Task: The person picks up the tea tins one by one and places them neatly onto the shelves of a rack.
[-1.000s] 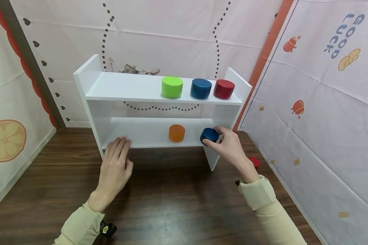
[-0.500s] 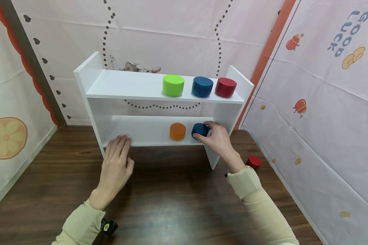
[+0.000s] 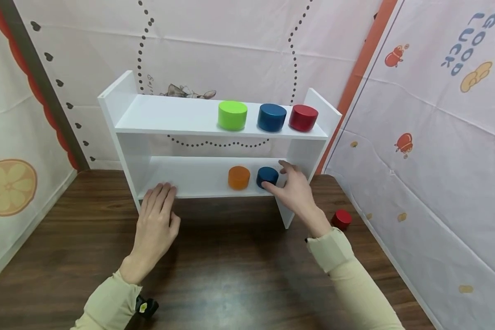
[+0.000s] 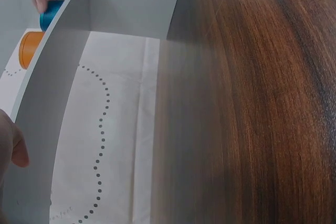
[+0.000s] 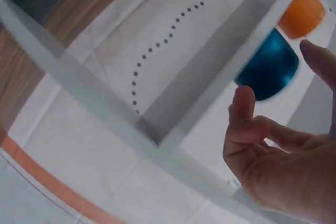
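On the lower shelf of a white two-tier rack (image 3: 189, 176) stand an orange cylinder block (image 3: 239, 178) and, just right of it, a dark blue cylinder block (image 3: 267, 177). My right hand (image 3: 295, 190) is at the blue block's right side, thumb and fingers spread apart. In the right wrist view, the fingertips are close to the blue block (image 5: 273, 66) without curling round it. My left hand (image 3: 154, 229) rests with extended fingers on the front left edge of the lower shelf.
A green block (image 3: 232, 115), another blue block (image 3: 272, 117) and a red block (image 3: 303, 118) stand on the upper shelf. Another red block (image 3: 341, 220) lies on the wooden table (image 3: 222, 275), right of the rack. Patterned cloth walls (image 3: 437, 160) enclose the table.
My right hand has slid the blue block left along the lower shelf towards the orange one, then loosened its grip and spread its fingers. The left hand has stayed in place.
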`<state>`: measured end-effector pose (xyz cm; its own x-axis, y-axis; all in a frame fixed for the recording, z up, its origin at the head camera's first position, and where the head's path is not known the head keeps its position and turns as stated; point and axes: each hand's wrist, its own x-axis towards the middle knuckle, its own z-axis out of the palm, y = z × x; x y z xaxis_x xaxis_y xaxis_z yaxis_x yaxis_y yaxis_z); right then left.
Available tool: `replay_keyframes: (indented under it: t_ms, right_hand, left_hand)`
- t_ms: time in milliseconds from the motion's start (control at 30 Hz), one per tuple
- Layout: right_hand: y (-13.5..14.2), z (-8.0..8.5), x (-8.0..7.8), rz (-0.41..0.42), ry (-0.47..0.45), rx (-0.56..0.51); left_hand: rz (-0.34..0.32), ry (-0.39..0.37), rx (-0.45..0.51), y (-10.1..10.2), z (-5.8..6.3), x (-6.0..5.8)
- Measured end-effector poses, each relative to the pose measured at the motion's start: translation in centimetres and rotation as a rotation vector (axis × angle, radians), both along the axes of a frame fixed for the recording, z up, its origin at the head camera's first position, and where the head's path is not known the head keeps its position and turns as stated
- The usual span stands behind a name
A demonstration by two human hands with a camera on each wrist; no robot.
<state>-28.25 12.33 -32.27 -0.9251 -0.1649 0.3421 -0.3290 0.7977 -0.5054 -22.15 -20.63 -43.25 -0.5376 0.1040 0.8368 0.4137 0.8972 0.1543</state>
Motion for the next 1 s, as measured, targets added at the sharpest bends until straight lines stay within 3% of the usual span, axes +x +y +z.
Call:
replay_keyframes:
  t_ms: [233,300,400,500,667,867,1000]
  right_hand:
    - [5.7,-2.2,1.6,-0.080,0.406,-0.197]
    - [7.9,-3.2,1.5,-0.147,0.466,-0.206]
    - [11.0,-4.9,1.0,-0.246,0.470,-0.178]
    - [13.9,-6.8,0.4,-0.336,0.378,-0.127]
    - [17.3,-9.4,-0.6,-0.437,0.113,-0.010]
    - [19.4,-11.5,-1.7,-0.434,-0.217,0.139]
    - [19.8,-12.5,-2.4,-0.426,-0.307,0.164]
  left_hand:
    - [0.004,-0.021,-0.005,0.1,0.0,0.3]
    - [0.009,-0.030,-0.015,0.1,0.1,0.3]
    - [0.013,-0.029,-0.018,0.0,0.1,0.3]
    - [0.011,-0.021,-0.016,0.0,0.1,0.2]
    - [0.010,-0.014,-0.015,0.1,0.1,0.2]
    - [0.007,-0.005,-0.009,0.1,0.0,0.1]
    - [0.004,0.005,-0.009,0.1,-0.1,0.0]
